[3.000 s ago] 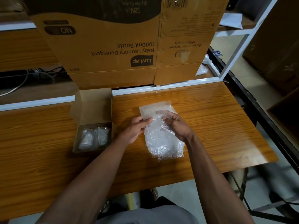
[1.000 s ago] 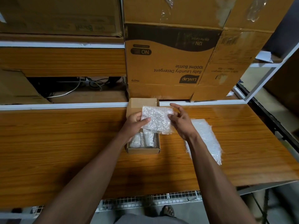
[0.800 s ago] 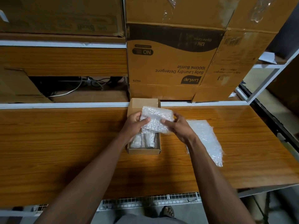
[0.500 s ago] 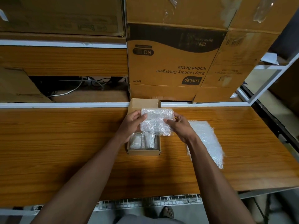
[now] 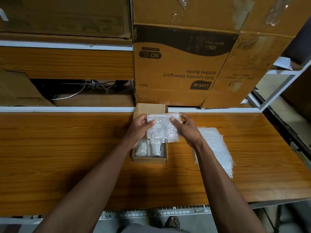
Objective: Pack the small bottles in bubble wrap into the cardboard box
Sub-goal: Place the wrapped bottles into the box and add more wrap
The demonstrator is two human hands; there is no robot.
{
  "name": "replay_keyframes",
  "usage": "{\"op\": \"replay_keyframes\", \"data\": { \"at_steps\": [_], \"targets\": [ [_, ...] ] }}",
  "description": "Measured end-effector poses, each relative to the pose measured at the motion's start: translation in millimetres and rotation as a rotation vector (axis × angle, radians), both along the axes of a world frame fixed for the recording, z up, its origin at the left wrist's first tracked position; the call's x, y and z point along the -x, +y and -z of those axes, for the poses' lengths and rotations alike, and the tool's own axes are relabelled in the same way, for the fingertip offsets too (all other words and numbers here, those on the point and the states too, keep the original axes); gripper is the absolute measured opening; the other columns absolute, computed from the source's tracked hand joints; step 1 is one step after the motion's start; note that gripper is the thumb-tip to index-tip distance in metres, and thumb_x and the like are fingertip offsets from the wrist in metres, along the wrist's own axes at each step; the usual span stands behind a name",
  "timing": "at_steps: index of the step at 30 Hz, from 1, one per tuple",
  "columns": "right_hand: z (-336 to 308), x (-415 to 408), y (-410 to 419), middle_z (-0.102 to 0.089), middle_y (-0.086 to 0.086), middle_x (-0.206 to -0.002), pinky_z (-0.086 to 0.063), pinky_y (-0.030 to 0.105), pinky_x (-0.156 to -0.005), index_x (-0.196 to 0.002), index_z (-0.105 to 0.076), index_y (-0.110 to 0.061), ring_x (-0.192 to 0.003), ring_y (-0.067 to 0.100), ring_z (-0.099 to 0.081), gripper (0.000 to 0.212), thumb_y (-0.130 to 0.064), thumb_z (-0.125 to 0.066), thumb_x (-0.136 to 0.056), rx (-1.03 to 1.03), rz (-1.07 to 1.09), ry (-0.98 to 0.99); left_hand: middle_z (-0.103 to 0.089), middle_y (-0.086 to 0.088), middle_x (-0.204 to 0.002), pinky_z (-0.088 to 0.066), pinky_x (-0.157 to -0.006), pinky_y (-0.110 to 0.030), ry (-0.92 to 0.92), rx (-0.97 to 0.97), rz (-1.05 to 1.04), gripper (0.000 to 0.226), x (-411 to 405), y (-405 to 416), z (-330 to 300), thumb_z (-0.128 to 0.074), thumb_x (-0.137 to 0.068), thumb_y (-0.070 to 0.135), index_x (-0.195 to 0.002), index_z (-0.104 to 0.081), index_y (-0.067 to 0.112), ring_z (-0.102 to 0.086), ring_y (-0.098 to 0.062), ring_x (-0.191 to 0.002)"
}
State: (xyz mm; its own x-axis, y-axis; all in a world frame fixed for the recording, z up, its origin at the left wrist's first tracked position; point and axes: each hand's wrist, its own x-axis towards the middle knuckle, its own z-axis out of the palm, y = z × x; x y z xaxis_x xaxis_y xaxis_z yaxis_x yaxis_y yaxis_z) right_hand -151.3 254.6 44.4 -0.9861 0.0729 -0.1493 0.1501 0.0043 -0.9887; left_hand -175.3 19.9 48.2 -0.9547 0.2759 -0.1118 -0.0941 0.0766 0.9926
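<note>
A small open cardboard box (image 5: 149, 160) sits on the wooden table, its lid flap standing up at the back. Inside lie bubble-wrapped small bottles (image 5: 149, 147), side by side. Above the box I hold a folded piece of bubble wrap (image 5: 163, 128) flat between both hands. My left hand (image 5: 139, 129) pinches its left edge with the thumb on top. My right hand (image 5: 186, 129) pinches its right edge the same way. The sheet hides the far half of the box's inside.
A larger sheet of bubble wrap (image 5: 215, 150) lies on the table right of the box. Big detergent cartons (image 5: 181, 68) stand behind the table's white back rail (image 5: 67, 109). Cables (image 5: 80, 91) lie in the shelf at the back left.
I lifted a piece of bubble wrap from the sheet at the right and carried it over the box. In the last second both hands have stretched and flattened it above the bottles.
</note>
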Motion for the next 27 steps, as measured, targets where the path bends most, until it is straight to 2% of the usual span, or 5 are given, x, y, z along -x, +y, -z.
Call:
{"op": "replay_keyframes", "data": {
  "at_steps": [2, 7, 11, 20, 27],
  "targets": [
    [4, 2, -1, -0.064, -0.015, -0.099, -0.056, 0.033, -0.097, -0.158, -0.037, -0.006, -0.088, 0.005, -0.060, 0.100, -0.038, -0.092, -0.081, -0.027, -0.060, -0.025, -0.078, -0.007, -0.112, -0.059, -0.100, -0.052, -0.014, -0.017, -0.023, 0.025, 1, -2, 2, -0.074, -0.099, 0.027, -0.119, -0.067, 0.014, -0.073, -0.031, -0.110],
    [10, 2, 0, -0.054, -0.018, -0.064, -0.052, 0.042, -0.108, -0.142, -0.055, -0.004, -0.062, 0.000, -0.054, 0.057, -0.010, -0.081, -0.092, 0.027, -0.044, -0.007, -0.065, 0.008, -0.106, -0.058, -0.080, -0.024, -0.071, -0.032, 0.064, 0.039, 2, -5, 8, -0.075, -0.096, 0.010, -0.121, -0.057, 0.033, -0.067, -0.008, -0.096],
    [12, 1, 3, -0.040, 0.001, -0.068, -0.047, 0.031, -0.067, -0.087, -0.057, -0.010, -0.059, 0.012, -0.039, 0.020, -0.010, -0.076, -0.097, 0.031, -0.116, 0.026, -0.073, -0.007, -0.120, -0.060, -0.094, -0.040, -0.097, -0.036, 0.067, 0.049, 7, -12, 15, -0.078, -0.093, 0.009, -0.133, -0.058, 0.029, -0.073, -0.020, -0.107],
    [14, 0, 9, -0.077, 0.009, -0.109, -0.059, 0.026, -0.073, -0.099, -0.078, -0.010, -0.094, 0.020, -0.070, 0.038, 0.021, -0.056, -0.096, 0.003, -0.177, -0.017, -0.069, -0.012, -0.119, -0.065, -0.080, -0.052, -0.017, 0.033, 0.088, 0.031, 13, -19, 16, -0.071, -0.090, -0.013, -0.095, -0.073, 0.017, -0.073, -0.032, -0.103],
    [23, 4, 19, -0.070, 0.028, -0.117, -0.040, 0.042, -0.072, -0.109, -0.078, -0.013, -0.087, 0.035, -0.043, 0.034, -0.006, -0.045, -0.109, -0.026, -0.200, -0.087, -0.068, -0.005, -0.120, -0.061, -0.074, -0.031, 0.042, 0.103, 0.131, 0.046, 14, -26, 15, -0.047, -0.092, -0.024, -0.094, -0.075, 0.013, -0.066, -0.023, -0.109]
  ]
}}
